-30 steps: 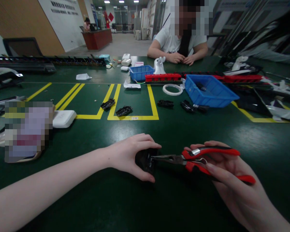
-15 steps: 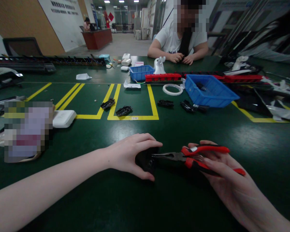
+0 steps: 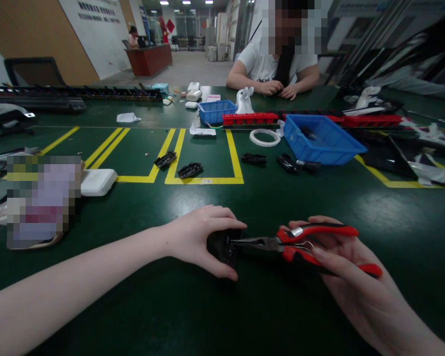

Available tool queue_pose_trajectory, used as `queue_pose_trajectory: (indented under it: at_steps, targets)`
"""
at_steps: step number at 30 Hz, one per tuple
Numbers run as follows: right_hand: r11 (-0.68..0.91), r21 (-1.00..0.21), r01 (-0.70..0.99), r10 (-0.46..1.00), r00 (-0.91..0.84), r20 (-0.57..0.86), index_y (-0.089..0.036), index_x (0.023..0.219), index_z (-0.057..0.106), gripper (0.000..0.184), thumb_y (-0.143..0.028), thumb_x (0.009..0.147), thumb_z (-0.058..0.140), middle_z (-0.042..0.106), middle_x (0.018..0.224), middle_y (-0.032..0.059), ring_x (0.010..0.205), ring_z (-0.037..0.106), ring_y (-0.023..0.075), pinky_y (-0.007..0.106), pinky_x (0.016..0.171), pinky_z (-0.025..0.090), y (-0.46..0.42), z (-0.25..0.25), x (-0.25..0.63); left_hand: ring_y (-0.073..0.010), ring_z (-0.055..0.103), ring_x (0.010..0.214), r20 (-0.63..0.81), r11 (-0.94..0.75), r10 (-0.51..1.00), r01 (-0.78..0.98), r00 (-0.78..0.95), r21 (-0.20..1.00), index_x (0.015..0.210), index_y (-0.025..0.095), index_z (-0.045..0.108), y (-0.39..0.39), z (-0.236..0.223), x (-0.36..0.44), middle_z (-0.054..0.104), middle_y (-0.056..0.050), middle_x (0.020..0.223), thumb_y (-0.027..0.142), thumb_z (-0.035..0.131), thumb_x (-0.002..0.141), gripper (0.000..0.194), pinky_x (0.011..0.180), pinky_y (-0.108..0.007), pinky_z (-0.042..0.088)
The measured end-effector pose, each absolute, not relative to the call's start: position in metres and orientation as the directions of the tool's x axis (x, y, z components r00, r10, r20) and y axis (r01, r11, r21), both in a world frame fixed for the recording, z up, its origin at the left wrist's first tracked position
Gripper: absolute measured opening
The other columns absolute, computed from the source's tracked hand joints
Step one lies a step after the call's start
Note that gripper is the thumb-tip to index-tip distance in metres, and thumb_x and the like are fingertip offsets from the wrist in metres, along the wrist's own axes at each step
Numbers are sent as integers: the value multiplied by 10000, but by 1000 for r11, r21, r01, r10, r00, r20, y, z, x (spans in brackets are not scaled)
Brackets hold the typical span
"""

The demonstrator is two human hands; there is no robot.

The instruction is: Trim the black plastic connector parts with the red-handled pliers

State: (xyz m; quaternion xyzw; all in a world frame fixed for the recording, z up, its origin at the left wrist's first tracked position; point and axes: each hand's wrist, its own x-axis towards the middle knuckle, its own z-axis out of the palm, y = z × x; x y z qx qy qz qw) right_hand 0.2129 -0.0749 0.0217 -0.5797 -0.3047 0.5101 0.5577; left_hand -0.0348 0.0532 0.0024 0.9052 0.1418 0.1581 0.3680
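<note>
My left hand [image 3: 203, 240] grips a black plastic part [image 3: 222, 247] between thumb and fingers, low over the green table. Its far side is hidden by the palm. In my right hand [image 3: 341, 267] are needle-nose pliers [image 3: 270, 243] with red and black handles, held with the jaws pointing left. The jaw tips meet the right side of the black part; whether something is pinched between them is too small to tell. A wire spring shows between the handles.
Similar black parts [image 3: 190, 170] lie beyond my hands, near yellow tape lines. A blue bin [image 3: 321, 141] stands at the right, beside a white tape roll [image 3: 265, 138]. At the left are a phone [image 3: 44, 202] and a white case [image 3: 98, 182]. Another person [image 3: 278, 69] sits opposite.
My right hand and the pliers' handles have shifted slightly to the right. The black part has turned a little in my left hand, which stays in nearly the same place.
</note>
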Motion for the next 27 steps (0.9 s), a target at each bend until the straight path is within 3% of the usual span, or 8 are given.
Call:
queue_pose_trajectory:
  at_steps: [4,13,18,27]
  targets:
    - [-199,-955,-221,920,293,-259,-330,1072,668,366,-365,737,811,754,1136,31,1169,662,308,489,1030,521,-74,23,213,-310,609,1110,172,-684,371,143,912,715,1326,159,597,54,3,-34,632,-131,1237,521,817,726,734,945,-447,496]
    - [-335,-859,-389,842,285,-457,-290,1099,676,438,-349,694,832,747,1186,26,1200,650,273,411,1039,526,-67,14,221,-307,600,1139,189,-706,363,137,912,695,1380,187,544,55,0,-34,608,-130,1278,524,814,739,773,949,-434,502]
    - [-340,-866,-366,858,257,-445,-286,1140,659,521,-367,663,855,740,1203,45,1186,658,281,427,1032,528,-66,15,222,-309,611,1125,200,-721,356,132,913,681,1382,182,538,54,0,-34,608,-134,1282,521,809,744,772,930,-435,510]
    - [-312,-893,-326,868,286,-407,-305,1122,670,510,-415,655,845,740,1200,36,1205,646,299,447,1032,526,-68,16,222,-309,608,1140,222,-721,365,124,904,681,1381,159,537,54,0,-34,604,-137,1289,515,830,734,795,929,-425,515]
